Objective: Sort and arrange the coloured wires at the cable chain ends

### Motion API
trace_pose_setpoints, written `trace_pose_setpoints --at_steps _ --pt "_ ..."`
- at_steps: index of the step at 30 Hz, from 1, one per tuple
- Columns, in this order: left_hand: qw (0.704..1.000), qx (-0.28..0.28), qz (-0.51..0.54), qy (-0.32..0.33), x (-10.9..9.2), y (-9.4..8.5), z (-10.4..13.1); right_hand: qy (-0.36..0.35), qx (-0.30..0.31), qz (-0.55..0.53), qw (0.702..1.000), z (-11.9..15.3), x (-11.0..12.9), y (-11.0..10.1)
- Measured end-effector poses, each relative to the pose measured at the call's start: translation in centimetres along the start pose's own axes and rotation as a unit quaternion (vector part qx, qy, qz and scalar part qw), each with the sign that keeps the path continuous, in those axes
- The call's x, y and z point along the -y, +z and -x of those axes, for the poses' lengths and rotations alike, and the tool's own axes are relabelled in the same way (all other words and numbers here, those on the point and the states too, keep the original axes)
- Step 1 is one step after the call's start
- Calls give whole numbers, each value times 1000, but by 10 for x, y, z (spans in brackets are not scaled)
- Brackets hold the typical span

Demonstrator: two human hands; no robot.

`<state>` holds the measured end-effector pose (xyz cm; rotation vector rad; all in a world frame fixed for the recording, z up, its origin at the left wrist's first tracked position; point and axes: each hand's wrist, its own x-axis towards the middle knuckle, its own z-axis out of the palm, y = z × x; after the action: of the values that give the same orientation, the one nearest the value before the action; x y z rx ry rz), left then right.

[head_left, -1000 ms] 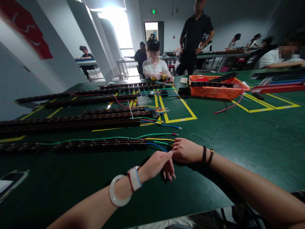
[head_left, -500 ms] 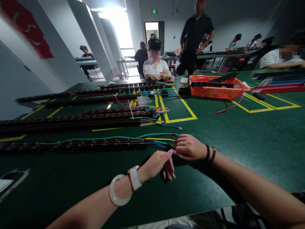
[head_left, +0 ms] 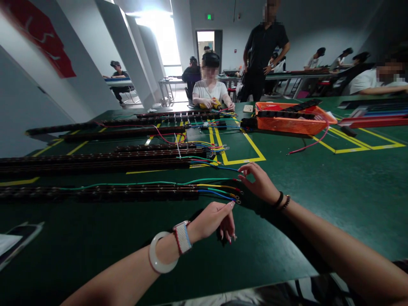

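My left hand [head_left: 216, 223] holds the end of a blue wire [head_left: 216, 194] between thumb and index finger; its other fingers hang curled below. Green, yellow and blue wires with ring terminals [head_left: 238, 198] come out of the nearest dark strip bundle [head_left: 134, 191]. My right hand [head_left: 259, 182] is above and beyond them, thumb and fingers parted around the tip of another blue wire [head_left: 223, 167]. That wire belongs to the second strip bundle [head_left: 95, 163]; whether the fingers touch it, I cannot tell.
Further dark strips [head_left: 127, 134] lie across the green table [head_left: 302, 178]. An orange basket [head_left: 287, 125] stands at the back right, with a red wire [head_left: 310, 146] hanging out. Opposite sits a co-worker [head_left: 210, 89] holding a yellow tool [head_left: 217, 104]. A phone-like device [head_left: 19, 242] lies at left.
My right hand has left the near wire ends, moving away from me towards the second bundle's blue wire, its fingers opening. My left hand stays at the near wires. The view has shifted slightly.
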<state>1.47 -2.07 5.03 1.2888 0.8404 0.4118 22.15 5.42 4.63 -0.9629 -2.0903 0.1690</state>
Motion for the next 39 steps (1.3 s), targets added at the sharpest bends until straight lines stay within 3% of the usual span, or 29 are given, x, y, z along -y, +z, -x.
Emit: trace_pose_setpoints --at_steps 8,16,23,28,39 --pt "1000 10 -5 9 2 -1 0 24 77 -54 995 -5 6 8" --pt "1000 17 10 14 6 -1 -3 13 125 -88 988 -40 12 18" --pt "999 21 27 15 9 -1 -4 -38 292 -68 953 -60 13 39" --pt "999 22 27 19 7 0 -4 -81 374 -11 924 -68 12 51" --pt "993 -7 119 25 9 -2 -15 -126 430 24 894 -64 2 45"
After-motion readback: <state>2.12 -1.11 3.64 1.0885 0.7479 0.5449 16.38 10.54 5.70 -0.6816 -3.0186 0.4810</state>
